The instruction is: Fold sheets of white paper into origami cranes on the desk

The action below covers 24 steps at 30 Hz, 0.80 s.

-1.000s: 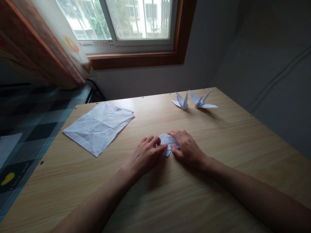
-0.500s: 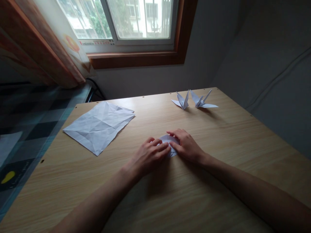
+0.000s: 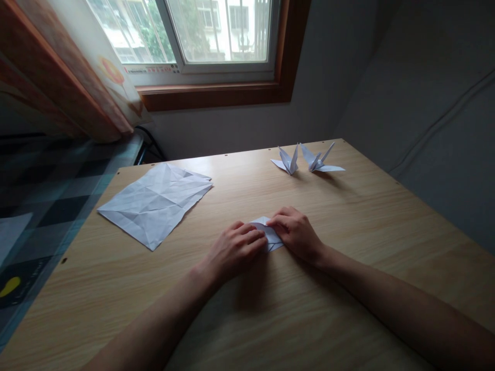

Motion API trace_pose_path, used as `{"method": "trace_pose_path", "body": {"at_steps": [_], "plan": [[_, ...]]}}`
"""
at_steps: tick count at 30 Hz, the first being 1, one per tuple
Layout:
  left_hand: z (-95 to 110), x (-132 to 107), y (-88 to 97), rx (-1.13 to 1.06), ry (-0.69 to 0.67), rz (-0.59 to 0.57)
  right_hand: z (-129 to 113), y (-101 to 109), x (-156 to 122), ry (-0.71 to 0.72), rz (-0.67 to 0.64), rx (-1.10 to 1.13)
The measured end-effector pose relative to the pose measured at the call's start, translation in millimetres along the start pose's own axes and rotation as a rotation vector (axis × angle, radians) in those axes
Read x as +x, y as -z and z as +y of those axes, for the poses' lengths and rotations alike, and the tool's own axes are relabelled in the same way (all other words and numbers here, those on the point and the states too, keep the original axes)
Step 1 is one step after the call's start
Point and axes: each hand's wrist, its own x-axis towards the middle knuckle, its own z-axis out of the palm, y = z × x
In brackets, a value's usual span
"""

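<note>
A small folded piece of white paper (image 3: 270,238) lies on the wooden table (image 3: 348,226) in front of me, mostly covered by my hands. My left hand (image 3: 234,250) rests on its left side with curled fingers pressing down on it. On its right side, my right hand (image 3: 296,232) has its fingers bent and its fingertips pinched on the paper's upper edge. Only a small white wedge of the paper shows between the two hands.
A creased, unfolded white sheet (image 3: 154,202) lies flat at the table's left. Two finished white paper cranes (image 3: 288,161) (image 3: 319,161) stand at the far right. Behind are a window (image 3: 201,36), a curtain (image 3: 77,77) and a grey wall; a checked cloth surface (image 3: 46,206) lies left of the table.
My right hand's fingers have curled in from lying flatter over the paper to pinching its upper edge. My left hand shifted slightly over the paper. Less of the paper shows.
</note>
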Motion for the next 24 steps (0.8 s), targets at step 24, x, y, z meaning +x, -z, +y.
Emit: {"method": "trace_pose_path", "body": {"at_steps": [24], "plan": [[-1.1,0.6,-5.0,-0.071,0.240,0.075,-13.0,8.2,-0.6,-0.193,-0.141,-0.149]]}}
